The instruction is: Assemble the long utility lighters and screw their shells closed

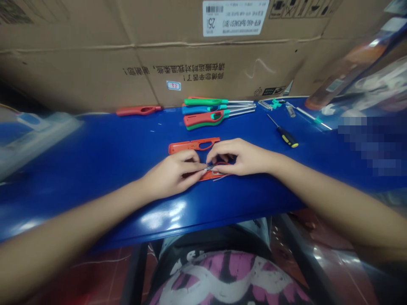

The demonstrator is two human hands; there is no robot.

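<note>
My left hand point(173, 173) and my right hand point(240, 156) meet over an orange lighter half-shell point(206, 176) on the blue table. The left thumb and index finger pinch a small dark-and-silver part point(209, 167). The right fingers are closed beside it at the shell, and partly hide it; what they pinch, if anything, is too small to make out. A thin wire-like piece point(219, 178) shows under the right hand. Just beyond my hands lies another orange half-shell point(190, 145) with an oval trigger opening.
Several long-nosed lighters point(203, 120) lie stacked by the cardboard box point(95, 72), with a red handle piece point(138, 111) to their left. Rightward are a screwdriver point(288, 137), small loose parts point(276, 103) and an orange bottle point(343, 72). A white power strip point(38, 135) is at left.
</note>
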